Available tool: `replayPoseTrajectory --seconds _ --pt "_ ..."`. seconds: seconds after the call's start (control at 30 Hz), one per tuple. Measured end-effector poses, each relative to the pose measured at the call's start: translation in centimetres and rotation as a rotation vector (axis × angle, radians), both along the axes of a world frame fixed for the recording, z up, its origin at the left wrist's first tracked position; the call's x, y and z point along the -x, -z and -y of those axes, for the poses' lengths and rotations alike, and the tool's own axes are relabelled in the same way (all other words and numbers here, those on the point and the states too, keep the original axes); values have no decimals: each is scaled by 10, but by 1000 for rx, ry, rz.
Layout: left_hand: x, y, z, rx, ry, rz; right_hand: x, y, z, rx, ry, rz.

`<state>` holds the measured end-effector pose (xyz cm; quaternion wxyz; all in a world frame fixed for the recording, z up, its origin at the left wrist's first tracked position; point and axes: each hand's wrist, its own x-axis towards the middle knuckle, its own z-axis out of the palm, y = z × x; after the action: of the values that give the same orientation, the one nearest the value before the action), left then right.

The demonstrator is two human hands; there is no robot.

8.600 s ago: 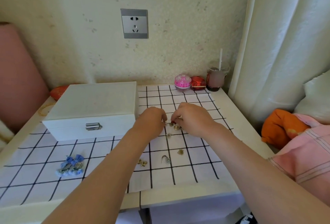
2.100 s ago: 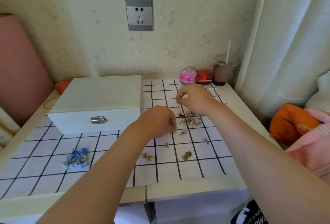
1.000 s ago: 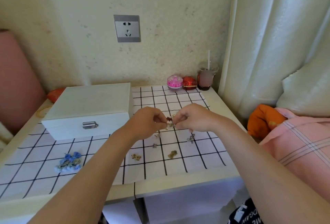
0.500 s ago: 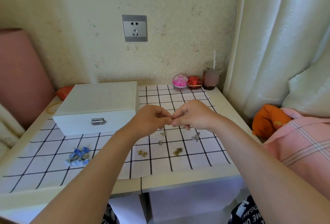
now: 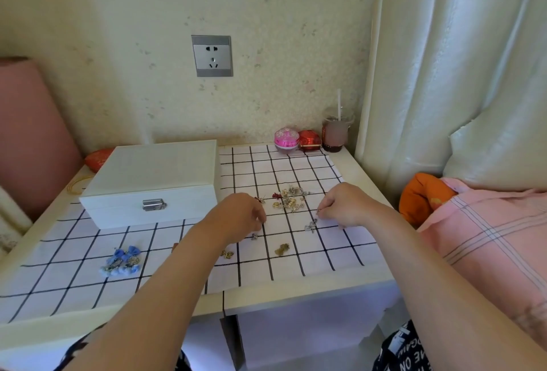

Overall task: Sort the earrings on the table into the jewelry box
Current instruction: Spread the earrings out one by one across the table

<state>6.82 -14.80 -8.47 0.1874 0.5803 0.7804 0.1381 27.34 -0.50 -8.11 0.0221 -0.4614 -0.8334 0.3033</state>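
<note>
On checked cloth (image 5: 296, 255), earring pile (image 5: 291, 200) between grips, right grip (image 5: 346, 206) pinching small earring (image 5: 318, 210), left grip (image 5: 241, 216) curled, hold unclear.

The left hand (image 5: 241, 216) curls downward, concealing its fingertips and any contents. Anything pinched by the right hand (image 5: 344, 205) is too small to identify. Pieces in the earring pile (image 5: 291, 199) are indistinguishable.

Left hand (image 5: 239, 216), right hand (image 5: 346, 205) curled near earring pile (image 5: 291, 200); jewelry box (image 5: 154, 175) closed.
</note>
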Motion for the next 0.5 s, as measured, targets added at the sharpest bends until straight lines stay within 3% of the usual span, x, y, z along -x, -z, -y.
replayPoseTrajectory --seconds 0.33,0.5 --pt "11 2 -12 40 36 -4 18 -6 12 130 -194 69" --pt "10 -2 -20 18 47 27 8 -8 -9 28 -65 -84"
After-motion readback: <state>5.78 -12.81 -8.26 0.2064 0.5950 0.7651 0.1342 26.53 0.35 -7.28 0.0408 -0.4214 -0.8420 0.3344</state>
